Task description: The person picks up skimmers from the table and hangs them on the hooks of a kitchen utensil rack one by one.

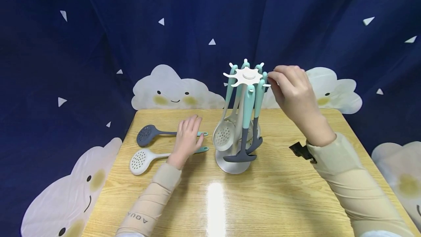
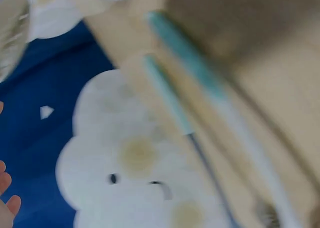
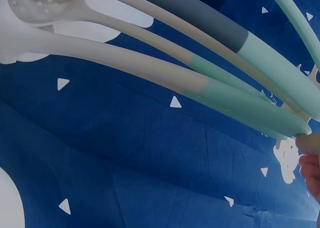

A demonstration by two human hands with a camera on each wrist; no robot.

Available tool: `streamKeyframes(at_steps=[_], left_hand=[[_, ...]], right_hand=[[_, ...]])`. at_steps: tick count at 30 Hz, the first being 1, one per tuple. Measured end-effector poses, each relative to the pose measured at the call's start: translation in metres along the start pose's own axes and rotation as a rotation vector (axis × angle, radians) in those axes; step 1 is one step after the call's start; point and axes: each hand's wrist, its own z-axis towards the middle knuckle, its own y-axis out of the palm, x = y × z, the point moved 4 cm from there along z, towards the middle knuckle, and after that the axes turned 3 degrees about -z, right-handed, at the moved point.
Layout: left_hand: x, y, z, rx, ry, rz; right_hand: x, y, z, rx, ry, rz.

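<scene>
My left hand (image 1: 188, 138) is held over the handles of two utensils lying on the table, its fingers fairly straight and holding nothing. One is a dark blue skimmer (image 1: 146, 135); the other is a white slotted turner (image 1: 139, 161). In the left wrist view their mint handles blur, and the left fingertips (image 2: 4, 180) show at the edge. With thumb and fingers, my right hand (image 1: 294, 90) pinches the handle end of a white utensil (image 3: 150, 68) at the right side of the white rotating rack (image 1: 249, 75). That utensil's head is partly hidden, so its kind is unclear.
Several mint-handled utensils hang around the rack, including a white skimmer (image 1: 224, 136) and a dark turner (image 1: 241, 156). The rack's round base (image 1: 232, 167) stands on the wooden table (image 1: 276, 196). A dark blue curtain (image 1: 197, 10) with cloud pictures hangs behind.
</scene>
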Motion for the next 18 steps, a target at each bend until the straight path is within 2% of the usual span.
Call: streamKeyframes(at_steps=[6,9,18], left_hand=[[-0.016,0.035,-0.026,-0.255,-0.090,0.007],[-0.022,0.048,-0.038,-0.356,-0.135,-0.010],[-0.034,0.072,-0.061,-0.540,-0.216,-0.017]], right_hand=[[0.000,0.000,0.000,-0.004,-0.002,-0.003],[0.000,0.000,0.000,-0.002,-0.002,-0.005],[0.000,0.000,0.001,0.005,0.000,0.006]])
